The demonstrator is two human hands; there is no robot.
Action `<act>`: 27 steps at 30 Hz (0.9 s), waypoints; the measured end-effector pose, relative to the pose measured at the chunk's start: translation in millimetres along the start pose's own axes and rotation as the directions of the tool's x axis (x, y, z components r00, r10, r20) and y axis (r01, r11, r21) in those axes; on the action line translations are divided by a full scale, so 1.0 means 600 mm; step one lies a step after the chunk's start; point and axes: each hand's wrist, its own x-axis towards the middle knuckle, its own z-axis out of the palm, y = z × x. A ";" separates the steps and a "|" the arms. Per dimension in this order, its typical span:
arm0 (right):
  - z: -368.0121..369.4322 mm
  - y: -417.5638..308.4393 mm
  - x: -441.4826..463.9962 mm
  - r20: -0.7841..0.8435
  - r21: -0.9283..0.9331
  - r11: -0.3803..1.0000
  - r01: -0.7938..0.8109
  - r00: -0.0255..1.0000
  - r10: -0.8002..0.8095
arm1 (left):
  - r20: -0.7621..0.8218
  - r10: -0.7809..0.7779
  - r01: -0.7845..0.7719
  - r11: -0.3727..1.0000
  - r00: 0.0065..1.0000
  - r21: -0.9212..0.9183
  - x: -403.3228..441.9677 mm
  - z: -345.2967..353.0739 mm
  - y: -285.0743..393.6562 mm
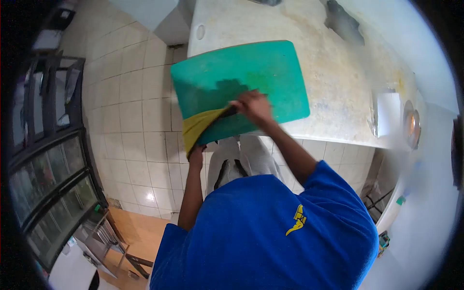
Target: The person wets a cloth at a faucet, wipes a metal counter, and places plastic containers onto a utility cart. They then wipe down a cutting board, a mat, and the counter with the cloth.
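Observation:
A green rectangular board lies on the pale worktop, its left part jutting past the worktop's edge. Over the board's near left corner is a yellow cloth with a dark edge or underside. My right hand, slightly blurred, is closed on the cloth's upper right end above the board. Lower down, by the near left corner, my left hand grips the other end, its fingers partly hidden by the cloth. The cloth is pulled fairly straight between both hands.
The worktop has stains and carries a dark crumpled item at the far right. White paper and a round metallic dish are at its right end. Dark-framed glass panels and a metal-framed stool stand left.

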 end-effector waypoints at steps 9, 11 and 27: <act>-0.075 0.058 -0.007 -0.419 -0.196 0.916 -0.350 0.874 0.244 | -0.461 0.436 -0.305 0.892 0.773 0.334 -0.031 0.030 0.114; -0.078 0.093 -0.006 -0.561 -0.203 0.842 -0.500 0.764 0.318 | -0.364 0.635 -0.379 0.732 0.682 0.567 -0.022 0.012 0.140; -0.089 0.161 -0.051 -0.634 0.046 0.971 -0.233 0.744 0.209 | -0.392 0.220 -0.172 0.973 0.893 0.152 0.028 0.063 0.099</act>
